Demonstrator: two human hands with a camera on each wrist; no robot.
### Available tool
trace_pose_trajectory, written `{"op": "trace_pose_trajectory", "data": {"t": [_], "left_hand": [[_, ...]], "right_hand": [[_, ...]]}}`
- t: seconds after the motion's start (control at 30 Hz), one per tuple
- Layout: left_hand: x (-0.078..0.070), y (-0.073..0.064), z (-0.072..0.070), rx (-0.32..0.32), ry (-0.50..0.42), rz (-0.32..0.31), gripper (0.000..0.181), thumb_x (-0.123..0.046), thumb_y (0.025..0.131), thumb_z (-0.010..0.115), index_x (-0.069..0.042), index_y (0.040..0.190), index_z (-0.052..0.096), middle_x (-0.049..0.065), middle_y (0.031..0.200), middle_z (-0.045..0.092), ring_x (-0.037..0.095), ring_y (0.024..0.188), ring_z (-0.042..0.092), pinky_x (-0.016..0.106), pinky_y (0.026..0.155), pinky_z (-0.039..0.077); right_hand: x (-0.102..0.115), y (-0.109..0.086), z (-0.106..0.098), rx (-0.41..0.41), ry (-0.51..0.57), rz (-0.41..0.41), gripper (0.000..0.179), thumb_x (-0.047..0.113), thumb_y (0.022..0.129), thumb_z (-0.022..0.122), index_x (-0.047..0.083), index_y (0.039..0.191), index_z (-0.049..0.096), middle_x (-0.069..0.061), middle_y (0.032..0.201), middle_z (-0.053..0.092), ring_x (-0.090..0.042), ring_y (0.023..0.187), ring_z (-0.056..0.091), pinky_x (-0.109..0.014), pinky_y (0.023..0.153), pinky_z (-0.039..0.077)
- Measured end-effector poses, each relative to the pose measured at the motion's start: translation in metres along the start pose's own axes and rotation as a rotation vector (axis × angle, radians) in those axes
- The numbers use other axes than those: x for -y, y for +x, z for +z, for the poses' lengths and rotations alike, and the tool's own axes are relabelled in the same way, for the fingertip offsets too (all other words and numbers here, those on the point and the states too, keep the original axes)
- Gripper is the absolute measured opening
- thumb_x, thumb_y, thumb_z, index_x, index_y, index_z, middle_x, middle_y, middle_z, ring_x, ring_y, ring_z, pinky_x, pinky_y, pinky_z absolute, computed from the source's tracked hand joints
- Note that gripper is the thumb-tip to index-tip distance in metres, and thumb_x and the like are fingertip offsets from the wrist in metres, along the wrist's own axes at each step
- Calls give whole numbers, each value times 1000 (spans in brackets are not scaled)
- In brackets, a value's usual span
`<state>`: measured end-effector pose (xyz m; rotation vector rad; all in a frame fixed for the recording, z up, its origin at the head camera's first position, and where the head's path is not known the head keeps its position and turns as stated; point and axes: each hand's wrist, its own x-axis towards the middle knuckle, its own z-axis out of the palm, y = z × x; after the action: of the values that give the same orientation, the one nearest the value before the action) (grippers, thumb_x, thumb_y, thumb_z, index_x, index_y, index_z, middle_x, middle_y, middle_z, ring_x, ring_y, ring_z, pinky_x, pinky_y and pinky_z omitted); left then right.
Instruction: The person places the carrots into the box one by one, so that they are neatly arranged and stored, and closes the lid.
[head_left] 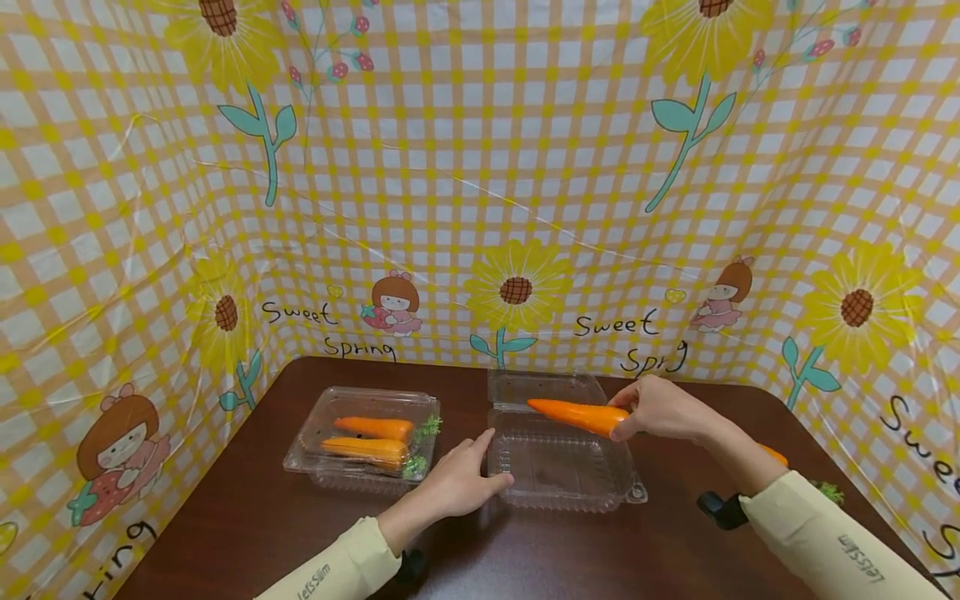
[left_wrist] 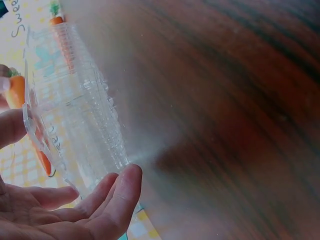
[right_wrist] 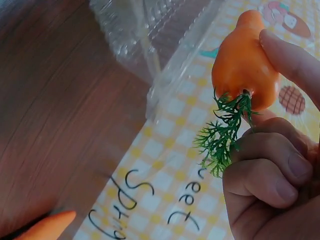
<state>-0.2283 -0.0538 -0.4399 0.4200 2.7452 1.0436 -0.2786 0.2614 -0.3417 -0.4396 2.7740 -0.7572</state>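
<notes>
My right hand point(head_left: 660, 410) pinches an orange carrot point(head_left: 577, 414) by its thick end, between thumb and fingers. The carrot is held above an open clear plastic container point(head_left: 633, 483), its tip towards the left. Green leafy tops point(right_wrist: 225, 132) hang from the carrot's thick end in the right wrist view. At the container's left side is my left hand point(head_left: 453, 482), with fingers extended along the wall and thumb near the rim. The hinged lid point(head_left: 543, 388) lies back behind the container.
A closed clear container point(head_left: 300, 458) with carrots point(head_left: 367, 450) inside stands at the left of the brown table point(head_left: 525, 558). Another carrot point(head_left: 774, 455) lies at the right, partly behind my right forearm. A checked cloth point(head_left: 450, 208) surrounds the table's back and sides.
</notes>
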Motion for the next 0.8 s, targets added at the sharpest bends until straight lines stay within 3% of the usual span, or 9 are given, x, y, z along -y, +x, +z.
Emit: {"op": "trace_pose_trajectory", "data": {"t": [0.13,0.37,0.63,0.8], "left_hand": [[0,0,0,2,0,-5,82,-48,94,67,-14,159,32,21,153,44,39,136,48,60,106,42],[1,1,0,1,-2,-13,83,-51,93,67,-16,159,32,21,153,44,40,137,47,61,107,41],[-2,1,0,5,-6,-12,82,-48,93,68,-14,159,33,21,153,44,40,138,47,60,107,40],[-5,-1,-3,4,10,-13,81,-47,94,67,-13,159,33,22,154,43,40,139,45,60,108,39]], "right_hand": [[6,12,8,30,-19,-8,52,22,75,87,0,119,73,-6,102,76,-19,87,65,-38,74,53],[10,30,24,68,-19,-10,53,15,73,86,-1,121,71,-4,88,76,-17,66,56,-31,64,46],[5,42,44,60,-65,-34,52,9,71,87,-3,119,72,-14,108,74,-16,74,63,-32,65,52],[1,46,55,32,-140,-21,49,9,69,88,3,116,75,-12,111,74,-16,79,64,-34,67,53]]}}
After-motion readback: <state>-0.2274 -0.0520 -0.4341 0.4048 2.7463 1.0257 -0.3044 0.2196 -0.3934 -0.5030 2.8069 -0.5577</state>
